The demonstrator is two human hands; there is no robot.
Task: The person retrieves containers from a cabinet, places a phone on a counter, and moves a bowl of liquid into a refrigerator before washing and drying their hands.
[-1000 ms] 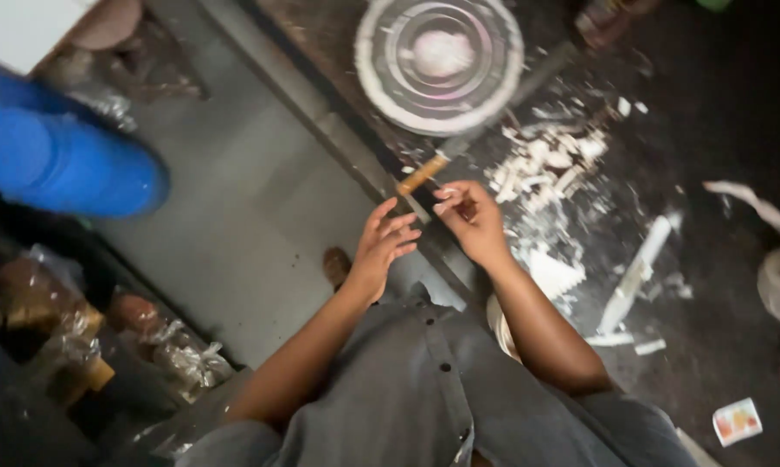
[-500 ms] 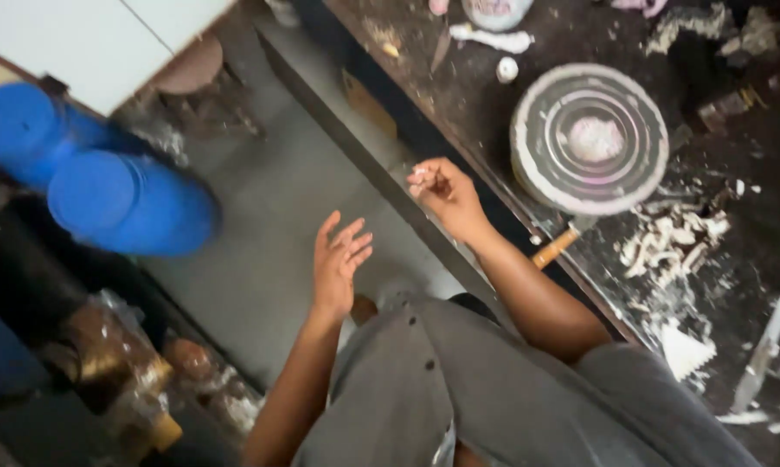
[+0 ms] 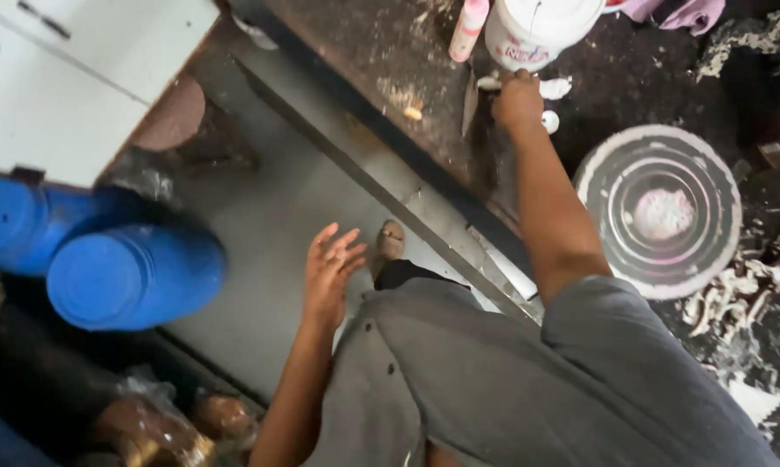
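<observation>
reaching across the dark worktop [image 3: 390,60], the right hand [image 3: 517,97] has its grip curled down on a small white piece [image 3: 491,83] just beside a white bucket [image 3: 537,30] and pink bottle [image 3: 468,28], while the left hand [image 3: 329,272] hangs spread wide, holding nothing, above the grey floor [image 3: 269,225].

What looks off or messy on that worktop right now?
White scraps and powder lie scattered over the dark worktop beside the round white-ringed disc, like spilled debris. The right hand reaches among small white bits by the white tub; the left hand hangs open, holding nothing.
</observation>
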